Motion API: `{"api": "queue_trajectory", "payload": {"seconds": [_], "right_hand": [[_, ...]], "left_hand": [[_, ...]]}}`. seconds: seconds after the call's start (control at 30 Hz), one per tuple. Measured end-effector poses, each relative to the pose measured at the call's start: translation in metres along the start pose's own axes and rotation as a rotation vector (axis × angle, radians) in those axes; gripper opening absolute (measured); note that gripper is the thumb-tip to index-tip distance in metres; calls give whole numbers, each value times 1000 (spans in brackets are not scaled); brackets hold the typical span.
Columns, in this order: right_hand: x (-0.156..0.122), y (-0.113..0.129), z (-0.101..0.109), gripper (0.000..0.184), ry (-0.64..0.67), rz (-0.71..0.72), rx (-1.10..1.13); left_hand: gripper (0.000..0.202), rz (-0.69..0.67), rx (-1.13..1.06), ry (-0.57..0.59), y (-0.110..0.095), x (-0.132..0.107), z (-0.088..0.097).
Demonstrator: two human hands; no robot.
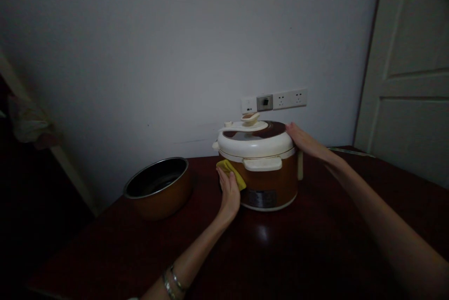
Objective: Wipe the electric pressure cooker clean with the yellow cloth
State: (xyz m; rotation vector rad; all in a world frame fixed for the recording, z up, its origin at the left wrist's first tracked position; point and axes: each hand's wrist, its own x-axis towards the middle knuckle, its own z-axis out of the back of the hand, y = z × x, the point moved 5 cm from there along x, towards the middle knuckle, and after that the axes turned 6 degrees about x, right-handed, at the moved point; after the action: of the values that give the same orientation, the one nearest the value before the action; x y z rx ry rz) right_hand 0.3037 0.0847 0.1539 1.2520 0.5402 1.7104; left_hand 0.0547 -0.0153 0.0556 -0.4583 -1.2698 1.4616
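Observation:
An electric pressure cooker (270, 181) with a brown body and a white lid (256, 146) stands upright on the dark red table, its lid on. A yellow cloth (231, 172) is pressed against the left side of its body under my left hand (229, 195), which holds it with the fingers together. My right hand (305, 141) rests on the right edge of the lid, fingers stretched out and holding nothing. Part of those fingers is hidden behind the lid's rim. A white side handle (262, 164) faces me.
A brown inner pot (161, 199) with a dark inside sits to the left on the table (266, 253). Wall sockets (289, 99) are behind the cooker. A pale door (414, 57) is at the right, and a pinkish bag-like thing (30, 120) is at the far left.

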Motion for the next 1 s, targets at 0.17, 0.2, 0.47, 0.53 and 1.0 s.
{"api": "queue_trajectory", "payload": {"seconds": [0.17, 0.2, 0.47, 0.53, 1.0], "right_hand": [[-11, 6, 8, 91, 93, -12, 10], [-12, 6, 9, 89, 114, 5, 10], [-8, 3, 10, 78, 99, 122, 61], [-9, 5, 11, 76, 76, 132, 59], [-10, 5, 11, 68, 74, 124, 90]], "left_hand": [[72, -238, 96, -77, -35, -4, 4], [73, -256, 104, -83, -37, -3, 5], [81, -35, -2, 70, 29, -4, 0], [81, -13, -15, 118, 36, -8, -1], [73, -173, 65, 43, 12, -16, -5]]}}
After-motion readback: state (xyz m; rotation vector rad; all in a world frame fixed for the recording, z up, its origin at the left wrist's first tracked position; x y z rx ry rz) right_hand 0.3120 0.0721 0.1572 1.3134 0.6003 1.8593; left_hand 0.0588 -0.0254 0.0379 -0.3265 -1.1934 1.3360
